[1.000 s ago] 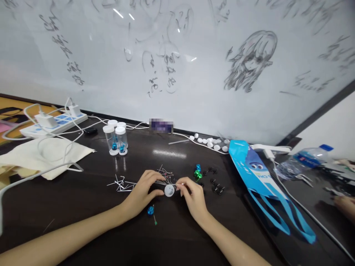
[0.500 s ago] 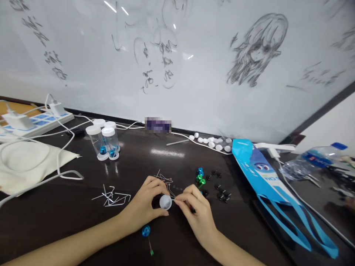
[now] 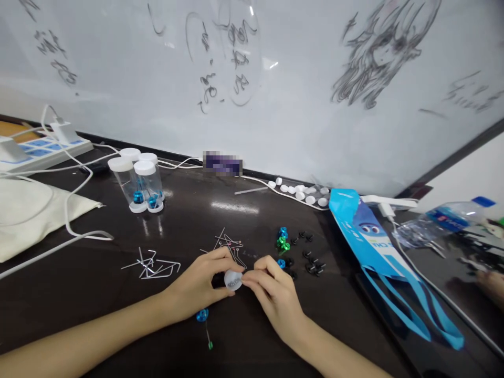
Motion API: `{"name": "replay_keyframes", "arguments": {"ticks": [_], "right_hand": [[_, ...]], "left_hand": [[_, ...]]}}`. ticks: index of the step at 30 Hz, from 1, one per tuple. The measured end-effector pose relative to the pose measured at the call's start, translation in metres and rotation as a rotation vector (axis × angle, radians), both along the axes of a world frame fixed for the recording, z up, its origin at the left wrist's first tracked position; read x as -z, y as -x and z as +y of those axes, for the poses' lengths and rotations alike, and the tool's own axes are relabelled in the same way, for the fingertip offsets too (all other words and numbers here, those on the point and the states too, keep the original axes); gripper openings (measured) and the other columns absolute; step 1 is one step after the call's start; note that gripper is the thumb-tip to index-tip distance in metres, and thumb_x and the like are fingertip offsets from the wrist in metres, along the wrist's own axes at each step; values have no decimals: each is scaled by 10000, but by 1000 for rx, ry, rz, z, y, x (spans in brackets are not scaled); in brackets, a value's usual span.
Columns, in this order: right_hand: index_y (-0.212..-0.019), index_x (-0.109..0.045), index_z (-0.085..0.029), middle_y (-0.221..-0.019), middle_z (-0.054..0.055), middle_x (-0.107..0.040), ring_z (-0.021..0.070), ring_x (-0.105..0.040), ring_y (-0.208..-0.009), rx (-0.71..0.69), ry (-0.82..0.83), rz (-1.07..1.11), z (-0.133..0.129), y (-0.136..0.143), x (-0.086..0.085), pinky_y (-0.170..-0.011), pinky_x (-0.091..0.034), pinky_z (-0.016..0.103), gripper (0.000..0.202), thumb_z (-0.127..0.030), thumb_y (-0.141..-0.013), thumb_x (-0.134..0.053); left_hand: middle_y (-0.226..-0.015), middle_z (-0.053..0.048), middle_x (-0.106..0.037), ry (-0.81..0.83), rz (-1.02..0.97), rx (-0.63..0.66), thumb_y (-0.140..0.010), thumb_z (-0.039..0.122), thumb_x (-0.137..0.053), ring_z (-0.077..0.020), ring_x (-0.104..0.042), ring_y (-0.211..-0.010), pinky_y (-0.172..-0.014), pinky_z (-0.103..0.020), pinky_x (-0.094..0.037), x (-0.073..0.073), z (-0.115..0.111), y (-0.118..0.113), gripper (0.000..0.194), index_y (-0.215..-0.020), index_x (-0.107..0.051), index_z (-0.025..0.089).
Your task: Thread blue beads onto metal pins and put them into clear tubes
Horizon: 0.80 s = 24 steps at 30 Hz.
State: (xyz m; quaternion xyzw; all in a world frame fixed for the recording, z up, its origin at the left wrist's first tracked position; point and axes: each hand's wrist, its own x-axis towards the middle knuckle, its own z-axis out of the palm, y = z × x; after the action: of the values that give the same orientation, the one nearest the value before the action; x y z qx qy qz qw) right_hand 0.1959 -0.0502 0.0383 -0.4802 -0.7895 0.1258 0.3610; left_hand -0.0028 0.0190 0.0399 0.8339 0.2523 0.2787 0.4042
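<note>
My left hand (image 3: 199,283) is closed around a small round whitish container (image 3: 233,280), seen end-on with small dark bits showing in it. Pinched fingers of my right hand (image 3: 275,299) touch the container's right edge; anything between them is too small to name. Just beyond both hands lie several thin metal pins (image 3: 229,243) with small coloured ends. Below my left wrist is a blue disc (image 3: 202,315), joined by a thin wire to a little green piece (image 3: 210,345). Bent metal hex keys (image 3: 151,266) lie to the left.
Clear tubes with white caps (image 3: 145,168) stand at the back left, blue parts inside. White caps (image 3: 300,196), green metal parts (image 3: 282,243) and black screws (image 3: 311,262) lie right of centre. A blue bag (image 3: 354,226), plastic bottle (image 3: 449,218) and another person's hand (image 3: 492,286) are farther right.
The camera view has shifted, and the table things sit slightly higher in the picture. My right fingertips have come closer to the container; the thin pale piece seen between them is no longer visible.
</note>
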Motion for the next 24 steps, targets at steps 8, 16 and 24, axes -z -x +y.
{"name": "replay_keyframes", "arguments": {"ticks": [8, 16, 24], "right_hand": [[-979, -690, -184, -832, 40, -511, 160, -551, -745, -57, -58, 19, 0, 2, 0, -643, -448, 276, 166, -127, -941, -539], [-960, -699, -177, -829, 39, -510, 156, -550, -738, -57, -60, 23, 0, 1, -1, -639, -439, 272, 158, -124, -933, -552], [-934, -703, -169, -804, 37, -515, 151, -533, -709, -64, -70, -21, 1, 3, -1, -614, -421, 268, 163, -135, -938, -544]], "left_hand": [[-923, -4, -605, -12, -6, 21, -806, 129, -677, -166, -596, -823, -751, -292, -484, 1, 0, 0, 229, -1006, -687, 240], [-893, -5, -593, -20, -10, -3, -769, 83, -710, -164, -592, -819, -731, -277, -473, -2, 0, 0, 267, -1006, -699, 204], [-871, 0, -586, -10, -6, -14, -760, 93, -725, -161, -589, -807, -715, -271, -470, -1, 1, -1, 265, -1001, -704, 202]]}}
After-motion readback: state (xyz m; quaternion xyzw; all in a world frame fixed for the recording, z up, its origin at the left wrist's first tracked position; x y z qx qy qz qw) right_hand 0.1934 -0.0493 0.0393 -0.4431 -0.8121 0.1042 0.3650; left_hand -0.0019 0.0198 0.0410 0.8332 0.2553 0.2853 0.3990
